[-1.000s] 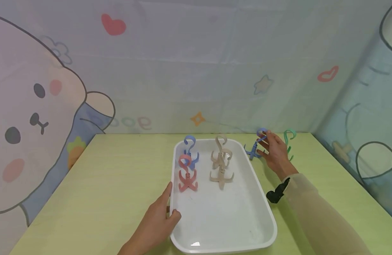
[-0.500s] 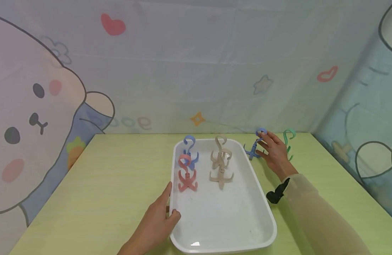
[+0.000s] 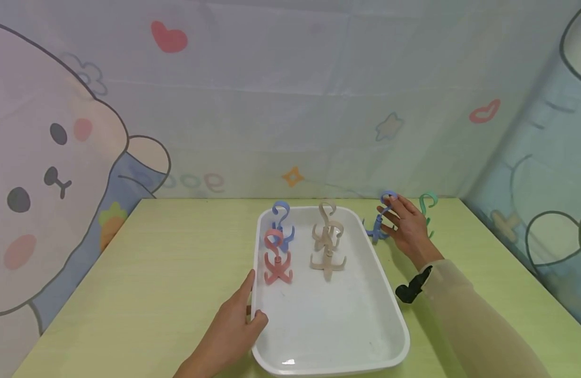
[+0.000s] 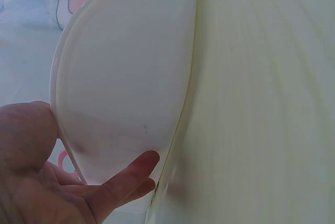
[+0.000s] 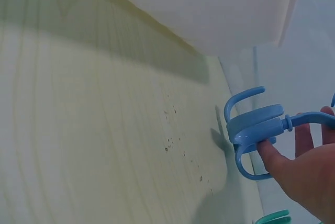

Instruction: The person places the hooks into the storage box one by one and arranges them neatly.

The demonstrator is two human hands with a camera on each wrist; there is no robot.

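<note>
My left hand grips the left side of the white tray, thumb at the rim; in the left wrist view its fingers lie along the outer wall. Just beyond the tray's right side, my right hand holds a blue four-claw swivel hook by its curved upper part. A fingertip touches the claw base in the right wrist view, where the hook lies sideways. Behind my right hand is a green hook, partly hidden. Inside the tray are a blue hook, a pink hook and two beige hooks.
The tray stands on a pale green wood-grain table. A printed cloth backdrop rises behind the table's far edge and along the right side. A black strap sits at my right wrist.
The blue hook in my right hand has tilted slightly, its claws shifting a little to the right and nearer. My left hand and the tray stay put.
</note>
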